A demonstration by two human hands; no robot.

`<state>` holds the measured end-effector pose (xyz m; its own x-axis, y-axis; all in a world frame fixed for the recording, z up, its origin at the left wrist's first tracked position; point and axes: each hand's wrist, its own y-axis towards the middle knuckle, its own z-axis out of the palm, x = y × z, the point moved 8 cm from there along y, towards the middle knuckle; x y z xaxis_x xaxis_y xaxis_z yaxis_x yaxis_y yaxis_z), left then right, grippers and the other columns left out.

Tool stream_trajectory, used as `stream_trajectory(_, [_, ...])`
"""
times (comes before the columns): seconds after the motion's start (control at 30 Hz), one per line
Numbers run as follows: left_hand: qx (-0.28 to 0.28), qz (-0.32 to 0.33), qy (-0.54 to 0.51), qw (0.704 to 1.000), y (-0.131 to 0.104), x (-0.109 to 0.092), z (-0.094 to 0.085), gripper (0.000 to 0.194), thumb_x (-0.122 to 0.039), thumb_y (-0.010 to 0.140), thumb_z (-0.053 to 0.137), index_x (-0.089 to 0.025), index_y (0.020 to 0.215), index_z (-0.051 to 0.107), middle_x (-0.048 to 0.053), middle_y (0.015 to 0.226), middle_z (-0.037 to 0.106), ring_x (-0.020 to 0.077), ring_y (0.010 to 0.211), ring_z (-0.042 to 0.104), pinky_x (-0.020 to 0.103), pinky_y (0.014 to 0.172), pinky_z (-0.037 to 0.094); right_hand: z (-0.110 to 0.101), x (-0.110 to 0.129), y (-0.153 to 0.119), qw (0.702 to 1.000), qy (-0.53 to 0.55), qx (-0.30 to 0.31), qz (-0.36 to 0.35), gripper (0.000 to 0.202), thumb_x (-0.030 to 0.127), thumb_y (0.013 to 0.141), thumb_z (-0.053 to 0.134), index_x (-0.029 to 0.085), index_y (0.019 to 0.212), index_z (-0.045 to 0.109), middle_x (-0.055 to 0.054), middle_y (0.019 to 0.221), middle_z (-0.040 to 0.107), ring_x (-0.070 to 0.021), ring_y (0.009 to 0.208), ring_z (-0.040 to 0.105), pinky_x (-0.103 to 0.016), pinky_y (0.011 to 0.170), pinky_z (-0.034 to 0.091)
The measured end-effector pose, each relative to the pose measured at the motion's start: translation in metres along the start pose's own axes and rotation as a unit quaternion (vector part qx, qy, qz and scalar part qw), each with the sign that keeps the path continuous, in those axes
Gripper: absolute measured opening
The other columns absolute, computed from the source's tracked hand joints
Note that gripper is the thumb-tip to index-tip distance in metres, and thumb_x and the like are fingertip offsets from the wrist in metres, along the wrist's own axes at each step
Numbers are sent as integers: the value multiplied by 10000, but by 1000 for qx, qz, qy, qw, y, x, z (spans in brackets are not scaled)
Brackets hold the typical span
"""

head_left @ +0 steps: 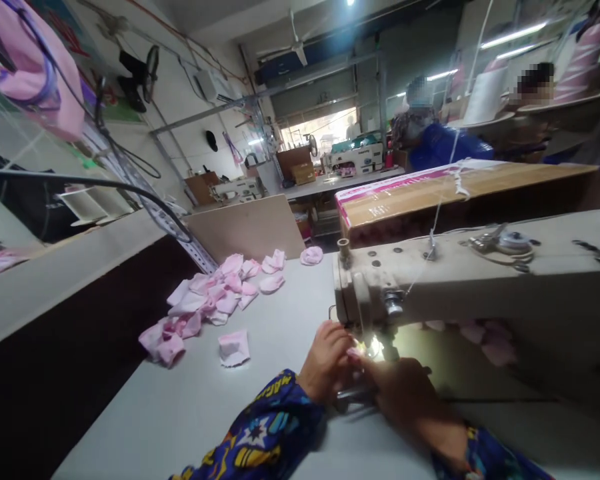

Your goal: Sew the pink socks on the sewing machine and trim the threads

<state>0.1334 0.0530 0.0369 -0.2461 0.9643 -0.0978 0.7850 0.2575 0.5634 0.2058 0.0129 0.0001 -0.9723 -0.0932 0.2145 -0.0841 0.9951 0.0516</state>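
Under the head of a white sewing machine (460,280), my two hands meet beside its lit needle area. My left hand (330,357) has its fingers bent and pressed together on a small piece of pink fabric (353,352), of which only a bit shows. My right hand (403,390) reaches in from the other side, close to the same piece; its fingertips are shadowed and partly hidden. A single pink fabric piece (234,349) lies on the table to the left. Beyond it is a loose heap of pink fabric pieces (210,297).
A cardboard box (460,193) stands behind the machine. An upright board (247,227) borders the table's (290,313) far side. More pink pieces (497,340) lie beneath the machine arm. Other sewing machines (355,159) and people are in the background.
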Motion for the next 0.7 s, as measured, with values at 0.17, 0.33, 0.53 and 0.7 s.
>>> stream_trajectory(0.17, [-74,96,78,990,-5,-9,-39,237,-129,930,449,-247,886,649,-7,790,644,132,804,549,360,953,361,-13,-3,-1,998,5,-39,41,385,112,749,550,281,1076,664,-26,704,698,-204,640,653,-262,498,284])
stream_trajectory(0.33, [-15,155,99,983,3,-2,-28,276,-154,974,398,-213,851,637,-14,758,630,121,778,544,356,963,348,-16,-5,-2,995,23,-70,66,269,174,776,570,278,996,684,-31,680,679,-200,652,638,-251,515,292])
stream_trajectory(0.53, [27,178,81,980,5,-1,-25,300,-152,966,369,-211,857,643,12,848,651,156,892,545,359,1020,313,-14,-2,2,993,39,-90,69,182,222,795,574,212,955,659,-52,718,676,-211,678,628,-269,576,337])
stream_trajectory(0.7, [-6,124,57,991,-1,-5,-29,320,-146,976,329,-236,913,629,-16,854,678,157,896,551,352,1063,241,-17,11,14,984,-28,-176,-26,153,156,798,558,178,945,597,-39,768,671,-187,663,608,-284,596,358])
